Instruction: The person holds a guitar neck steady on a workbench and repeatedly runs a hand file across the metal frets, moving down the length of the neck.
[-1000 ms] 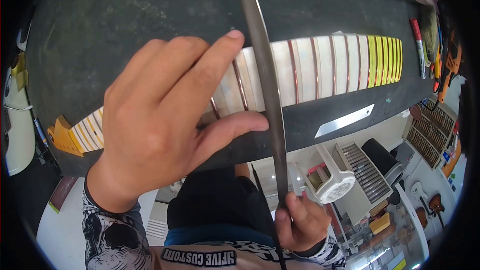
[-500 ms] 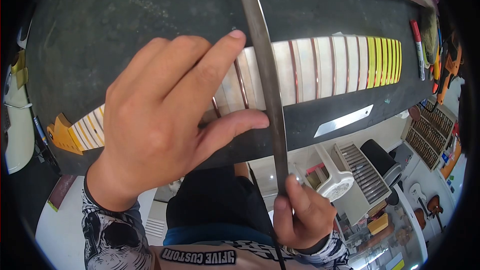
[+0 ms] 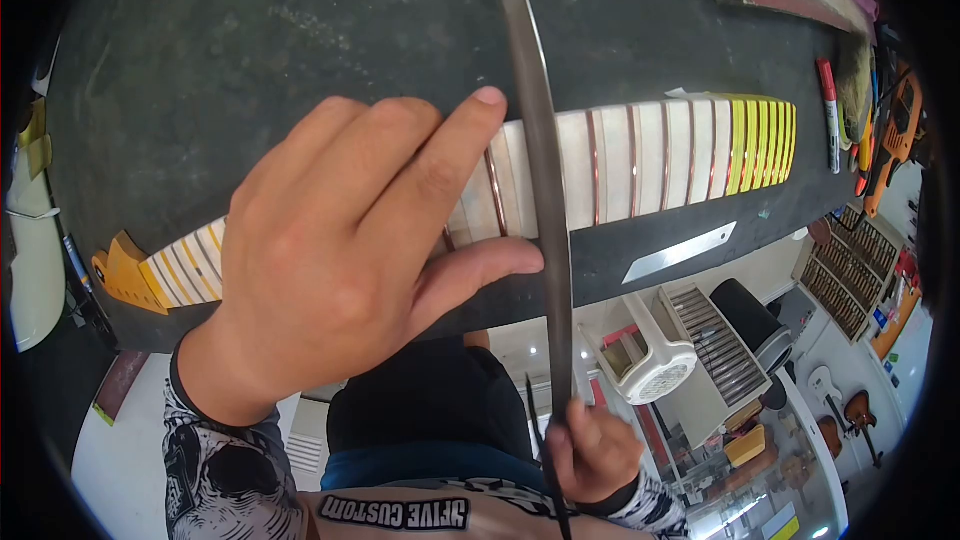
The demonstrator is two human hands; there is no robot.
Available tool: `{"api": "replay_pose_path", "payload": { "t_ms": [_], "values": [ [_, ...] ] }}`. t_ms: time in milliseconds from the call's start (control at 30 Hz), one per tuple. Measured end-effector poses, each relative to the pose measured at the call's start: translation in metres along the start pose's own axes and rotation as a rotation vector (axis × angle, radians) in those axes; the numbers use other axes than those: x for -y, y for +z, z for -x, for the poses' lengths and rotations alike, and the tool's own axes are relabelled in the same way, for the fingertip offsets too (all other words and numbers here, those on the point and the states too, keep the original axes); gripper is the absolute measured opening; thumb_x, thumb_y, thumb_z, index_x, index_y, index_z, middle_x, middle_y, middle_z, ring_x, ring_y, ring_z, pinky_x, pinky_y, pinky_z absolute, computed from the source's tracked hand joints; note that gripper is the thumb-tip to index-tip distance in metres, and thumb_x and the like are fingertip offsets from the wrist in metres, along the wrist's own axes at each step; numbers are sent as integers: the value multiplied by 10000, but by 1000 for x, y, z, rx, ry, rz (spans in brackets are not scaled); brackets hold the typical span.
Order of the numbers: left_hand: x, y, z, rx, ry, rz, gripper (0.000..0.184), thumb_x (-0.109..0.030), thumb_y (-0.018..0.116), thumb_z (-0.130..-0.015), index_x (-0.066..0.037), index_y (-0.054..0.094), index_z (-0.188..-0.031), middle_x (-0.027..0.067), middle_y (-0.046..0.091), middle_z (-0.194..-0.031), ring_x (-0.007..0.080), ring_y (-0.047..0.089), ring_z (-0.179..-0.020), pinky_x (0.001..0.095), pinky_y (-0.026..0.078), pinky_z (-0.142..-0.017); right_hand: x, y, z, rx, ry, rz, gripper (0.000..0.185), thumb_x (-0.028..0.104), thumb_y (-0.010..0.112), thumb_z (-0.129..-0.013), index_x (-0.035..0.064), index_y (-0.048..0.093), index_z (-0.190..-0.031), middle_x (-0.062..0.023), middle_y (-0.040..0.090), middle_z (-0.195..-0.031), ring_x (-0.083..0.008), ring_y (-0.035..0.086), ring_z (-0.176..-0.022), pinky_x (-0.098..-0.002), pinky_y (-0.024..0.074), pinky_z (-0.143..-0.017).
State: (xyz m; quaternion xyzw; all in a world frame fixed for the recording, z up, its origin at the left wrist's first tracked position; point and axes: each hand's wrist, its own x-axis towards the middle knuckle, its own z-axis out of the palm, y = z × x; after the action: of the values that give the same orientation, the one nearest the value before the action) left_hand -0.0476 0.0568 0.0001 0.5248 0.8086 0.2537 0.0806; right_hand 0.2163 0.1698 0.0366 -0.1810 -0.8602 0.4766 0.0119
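Observation:
A guitar neck (image 3: 615, 165) lies across the dark bench, its fretboard covered in pale tape between copper-coloured frets. Yellow strips cover its right end; an orange-tinted headstock (image 3: 130, 275) is at the left. My left hand (image 3: 335, 225) lies over the neck, thumb along the near edge and index finger at the far edge, gripping it across its width. A long grey metal file (image 3: 548, 180) crosses the fretboard just right of those fingertips. My right hand (image 3: 597, 452) is closed around the file's near end, in front of my body.
A steel straightedge (image 3: 680, 252) lies at the bench's near edge. Right of the neck are a red-and-white marker (image 3: 829, 115), a brush (image 3: 857, 75) and an orange-handled tool (image 3: 895, 140). Below the bench are a tray of files (image 3: 715, 340) and a white fan-like device (image 3: 650, 355).
The file has slid toward my body, so its far tip now shows, and my right hand has come nearer to me. My left hand stays over the neck; the view has shifted slightly.

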Motion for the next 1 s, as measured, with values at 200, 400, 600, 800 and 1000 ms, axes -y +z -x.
{"api": "replay_pose_path", "payload": {
  "t_ms": [200, 400, 600, 800, 1000],
  "values": [
    [1, 0, 0, -2, -1, 7, 742, -373, 823, -621, 13, 611, -1218, 122, 626, -932, 250, 576, -732, 338, 470, -636, 0, 3, -46, -92, 34, -106, 506, -82, 656, -743, -37, 589, -1243, -125, 645, -716, -192, 607, -522, -274, 494, -495],
    [4, 4, -1, -139, 105, -38, 689, -348, 830, -612, 7, 640, -1170, 127, 638, -948, 258, 598, -772, 338, 489, -667, -14, -13, 29, -128, -20, 72, 476, -55, 660, -715, 11, 619, -1185, -112, 634, -711, -218, 610, -517, -295, 503, -480],
    [7, 9, -2, -254, 381, -115, 480, -181, 832, -593, -11, 702, -1023, 127, 663, -1005, 302, 644, -880, 364, 544, -730, -14, -5, 74, -59, -35, 126, 555, -64, 635, -695, 30, 579, -1239, -89, 601, -676, -219, 587, -513, -295, 488, -482],
    [5, 10, 0, -243, 403, -106, 402, -121, 817, -590, -14, 715, -964, 113, 694, -987, 328, 652, -917, 367, 557, -759, -8, 7, 85, -102, -42, 224, 572, -65, 631, -673, 23, 585, -1236, -90, 606, -673, -222, 593, -518, -296, 488, -489],
    [1, 9, -1, -218, 368, -82, 381, -113, 811, -602, -10, 718, -958, 111, 700, -992, 328, 650, -923, 364, 558, -762, 0, 5, 91, -73, -32, 245, 560, -52, 642, -683, 21, 580, -1234, -90, 613, -694, -224, 599, -535, -303, 486, -502]
  ]
}}
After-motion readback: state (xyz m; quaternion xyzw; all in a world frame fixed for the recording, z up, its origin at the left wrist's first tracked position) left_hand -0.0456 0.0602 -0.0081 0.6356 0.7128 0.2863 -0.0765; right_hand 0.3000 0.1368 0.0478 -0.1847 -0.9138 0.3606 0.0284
